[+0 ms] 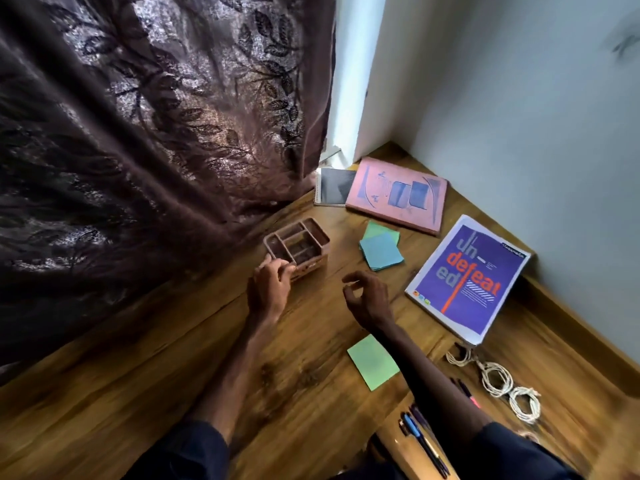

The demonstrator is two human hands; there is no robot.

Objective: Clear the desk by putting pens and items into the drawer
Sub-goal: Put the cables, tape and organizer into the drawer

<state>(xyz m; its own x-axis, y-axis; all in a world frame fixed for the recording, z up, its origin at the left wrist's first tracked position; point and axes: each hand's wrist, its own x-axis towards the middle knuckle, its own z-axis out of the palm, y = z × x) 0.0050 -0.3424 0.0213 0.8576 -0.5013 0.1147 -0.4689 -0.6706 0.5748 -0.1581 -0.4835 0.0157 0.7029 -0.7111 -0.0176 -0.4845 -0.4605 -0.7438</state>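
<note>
Pens [415, 432]: laid together at the near bench [173, 375] edge.
Green sticky note [373, 362]: laid flat between the forearms.
Right hand [367, 299]: grip loosely curled, nothing held.
Left hand [272, 289]: grip closed on the desk organiser [298, 245], at its near edge.
Purple notebook [467, 275]: set farther right, near the wall.

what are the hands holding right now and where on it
The left hand grips the pink desk organizer at its near left corner. The right hand hovers over the desk with fingers loosely curled, holding nothing.
</note>
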